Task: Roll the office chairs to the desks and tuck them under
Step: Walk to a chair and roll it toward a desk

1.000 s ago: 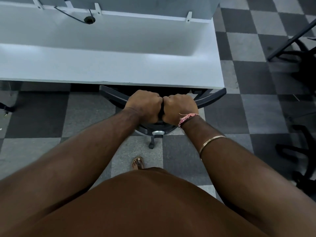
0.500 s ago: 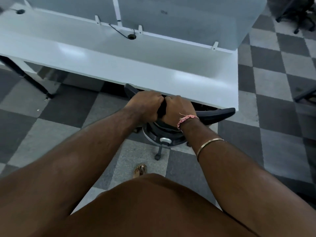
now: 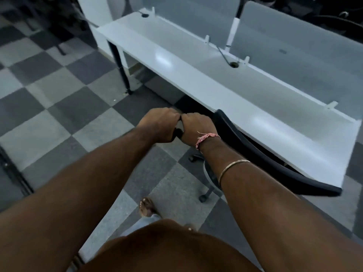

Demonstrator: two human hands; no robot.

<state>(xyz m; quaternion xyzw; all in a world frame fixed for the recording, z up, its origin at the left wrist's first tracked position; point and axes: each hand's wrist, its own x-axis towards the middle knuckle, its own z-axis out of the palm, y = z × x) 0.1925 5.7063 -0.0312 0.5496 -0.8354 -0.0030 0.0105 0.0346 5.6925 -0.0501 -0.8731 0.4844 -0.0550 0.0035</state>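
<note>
A black office chair (image 3: 275,161) stands against the front edge of the long white desk (image 3: 206,79), its seat hidden beneath the top. The curved backrest runs from the hands towards the lower right, and two castors show on the floor under it. My left hand (image 3: 159,124) and my right hand (image 3: 196,127) sit knuckle to knuckle at the left end of the backrest, fingers curled over its top edge. A dark bit of the chair shows between them.
Grey divider panels (image 3: 294,46) line the desk's far edge, with a cable running into a grommet (image 3: 233,64). A black desk leg (image 3: 122,71) stands on the checkered carpet to the left. My sandalled foot (image 3: 146,207) is behind the chair. Dark chairs fill the far corners.
The view has swung left, so the desk now runs diagonally and the chair's backrest lies right of my hands. Both hands keep their grip on the backrest.
</note>
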